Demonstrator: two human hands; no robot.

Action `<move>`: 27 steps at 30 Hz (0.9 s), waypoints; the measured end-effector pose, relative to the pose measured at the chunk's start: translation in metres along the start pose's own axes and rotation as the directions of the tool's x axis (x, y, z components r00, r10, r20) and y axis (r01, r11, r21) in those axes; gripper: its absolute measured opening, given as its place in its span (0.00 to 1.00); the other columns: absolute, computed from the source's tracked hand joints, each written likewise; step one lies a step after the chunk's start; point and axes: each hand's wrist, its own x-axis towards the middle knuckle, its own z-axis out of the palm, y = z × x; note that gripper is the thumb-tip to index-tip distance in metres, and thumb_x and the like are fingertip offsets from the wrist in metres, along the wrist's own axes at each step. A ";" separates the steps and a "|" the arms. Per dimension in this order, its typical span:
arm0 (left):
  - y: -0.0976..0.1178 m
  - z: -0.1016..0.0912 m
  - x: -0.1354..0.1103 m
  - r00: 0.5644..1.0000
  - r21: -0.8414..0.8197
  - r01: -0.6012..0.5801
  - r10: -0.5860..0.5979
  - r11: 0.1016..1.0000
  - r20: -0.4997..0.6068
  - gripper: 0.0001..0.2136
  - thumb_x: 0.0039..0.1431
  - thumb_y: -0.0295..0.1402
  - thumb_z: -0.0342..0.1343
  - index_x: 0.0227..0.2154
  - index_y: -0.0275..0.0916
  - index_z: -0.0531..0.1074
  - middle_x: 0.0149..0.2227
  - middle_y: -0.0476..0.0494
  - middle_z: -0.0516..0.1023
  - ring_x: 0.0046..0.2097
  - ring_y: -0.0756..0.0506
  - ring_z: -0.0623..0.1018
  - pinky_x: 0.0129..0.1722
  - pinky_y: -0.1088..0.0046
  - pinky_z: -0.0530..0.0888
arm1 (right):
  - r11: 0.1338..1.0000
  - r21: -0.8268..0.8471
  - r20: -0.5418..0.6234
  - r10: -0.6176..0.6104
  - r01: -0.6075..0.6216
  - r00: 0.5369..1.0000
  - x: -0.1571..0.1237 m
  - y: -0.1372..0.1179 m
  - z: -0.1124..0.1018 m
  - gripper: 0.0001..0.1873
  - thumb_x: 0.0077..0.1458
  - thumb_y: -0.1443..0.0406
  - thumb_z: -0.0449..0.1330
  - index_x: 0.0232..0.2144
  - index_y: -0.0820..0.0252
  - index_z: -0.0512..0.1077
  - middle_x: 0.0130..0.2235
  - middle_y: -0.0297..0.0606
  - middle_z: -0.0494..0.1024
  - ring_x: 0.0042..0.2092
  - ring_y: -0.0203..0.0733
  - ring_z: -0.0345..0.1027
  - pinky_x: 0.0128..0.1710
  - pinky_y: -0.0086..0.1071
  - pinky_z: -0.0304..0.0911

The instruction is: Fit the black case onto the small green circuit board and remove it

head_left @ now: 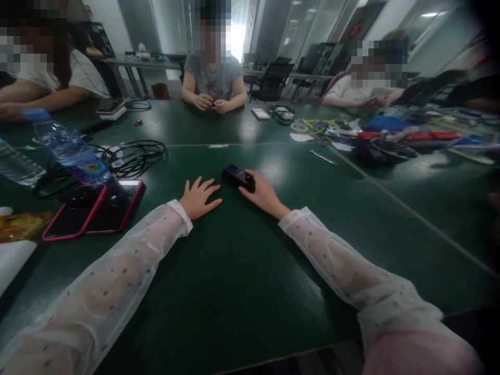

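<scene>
Flat on the green table, my left hand (198,199) lies with its fingers spread and holds nothing. Just to its right is a small black device with a little screen (234,175); its exact kind I cannot make out. My right hand (262,192) grips the right end of this device, thumb on the near side and fingers over the far side. The device rests on or just above the tabletop; a gap separates it from my left fingertips.
Two phones in red cases (117,208), a tilted water bottle (70,148) and coiled black cables (136,156) are at left. A wrench (322,157) lies ahead right, before a pile of cables and bags (394,138). Three people sit around the table (242,281).
</scene>
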 end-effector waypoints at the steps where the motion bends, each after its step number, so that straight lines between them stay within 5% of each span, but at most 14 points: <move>1: 0.000 0.000 0.000 1.000 0.002 -0.002 0.002 1.000 0.000 0.30 0.65 0.56 0.39 0.65 0.50 0.57 0.69 0.44 0.53 0.69 0.27 0.49 0.61 0.32 0.47 | 1.000 -0.011 -0.004 0.008 -0.008 1.000 0.000 0.001 0.000 0.31 0.55 0.56 0.60 0.58 0.59 0.61 0.52 0.50 0.73 0.50 0.55 0.71 0.49 0.51 0.68; 11: 0.000 0.001 0.000 1.000 0.015 0.000 0.000 1.000 -0.005 0.29 0.65 0.56 0.40 0.65 0.50 0.57 0.69 0.44 0.53 0.69 0.27 0.49 0.61 0.32 0.47 | 1.000 0.023 -0.146 -0.007 0.011 0.989 0.000 -0.004 -0.003 0.32 0.56 0.57 0.59 0.60 0.57 0.59 0.56 0.51 0.70 0.56 0.58 0.67 0.55 0.55 0.65; 17: -0.001 0.001 0.000 1.000 0.007 -0.015 0.015 1.000 -0.019 0.29 0.66 0.56 0.39 0.65 0.50 0.57 0.69 0.45 0.53 0.69 0.28 0.49 0.62 0.33 0.48 | 0.990 0.123 -0.431 0.117 -0.070 0.894 0.001 0.000 -0.010 0.33 0.58 0.56 0.57 0.63 0.56 0.54 0.60 0.51 0.65 0.60 0.56 0.63 0.58 0.55 0.61; 21: -0.002 0.001 0.000 1.000 0.008 -0.021 0.021 1.000 -0.010 0.30 0.66 0.56 0.38 0.66 0.49 0.57 0.70 0.44 0.53 0.69 0.28 0.49 0.62 0.33 0.48 | 0.945 0.238 -0.395 0.305 -0.224 0.867 0.005 0.026 -0.004 0.31 0.55 0.58 0.58 0.58 0.61 0.59 0.55 0.53 0.70 0.56 0.55 0.67 0.57 0.55 0.61; 24: -0.002 0.001 0.000 1.000 0.009 -0.028 0.028 1.000 -0.007 0.31 0.66 0.57 0.38 0.66 0.48 0.56 0.70 0.44 0.52 0.69 0.28 0.49 0.61 0.33 0.49 | 0.872 0.327 -0.377 0.474 -0.365 0.795 0.006 0.043 0.003 0.30 0.52 0.59 0.61 0.55 0.63 0.61 0.53 0.54 0.73 0.53 0.55 0.70 0.55 0.56 0.63; 27: -0.003 0.001 0.000 1.000 0.008 -0.028 0.028 1.000 -0.008 0.31 0.66 0.57 0.38 0.66 0.49 0.56 0.70 0.44 0.52 0.69 0.28 0.50 0.61 0.32 0.49 | 0.868 0.336 -0.364 0.477 -0.365 0.800 0.006 0.049 0.006 0.29 0.50 0.60 0.62 0.53 0.61 0.63 0.51 0.53 0.74 0.52 0.55 0.71 0.54 0.56 0.64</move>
